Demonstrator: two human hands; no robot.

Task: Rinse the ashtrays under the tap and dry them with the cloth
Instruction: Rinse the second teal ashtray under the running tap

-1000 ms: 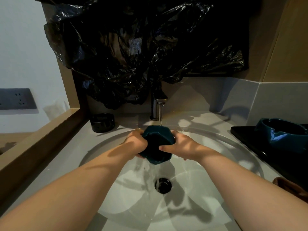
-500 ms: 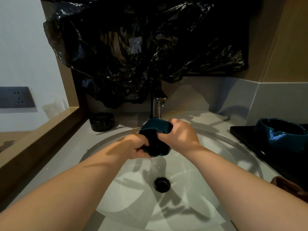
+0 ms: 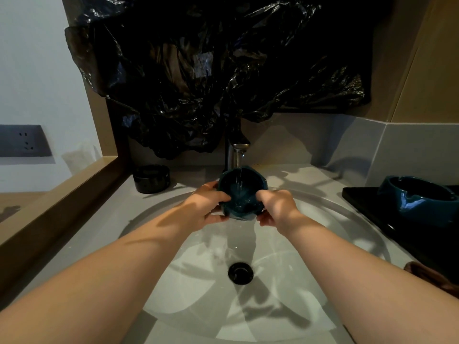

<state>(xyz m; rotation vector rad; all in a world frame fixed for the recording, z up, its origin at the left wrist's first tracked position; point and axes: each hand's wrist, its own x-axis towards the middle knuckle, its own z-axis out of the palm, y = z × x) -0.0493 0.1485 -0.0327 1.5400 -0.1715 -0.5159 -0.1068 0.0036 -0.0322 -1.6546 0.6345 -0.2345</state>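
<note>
Over the sink (image 3: 273,294), left grip (image 3: 206,207) and right grip (image 3: 275,207) clasp the ashtray (image 3: 239,192) between them.

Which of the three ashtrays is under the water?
The teal ashtray gripped by left hand and right hand beneath the tap. The second teal ashtray sits on the black tray; the black ashtray stands at left.

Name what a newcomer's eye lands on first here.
First, the glossy dark teal ashtray at centre, gripped by the left hand and right hand over the round white basin, with water from the chrome tap running into its bowl. Above it, the crumpled black plastic sheet covers the back wall. At right, a second teal ashtray sits on a black tray.
</note>
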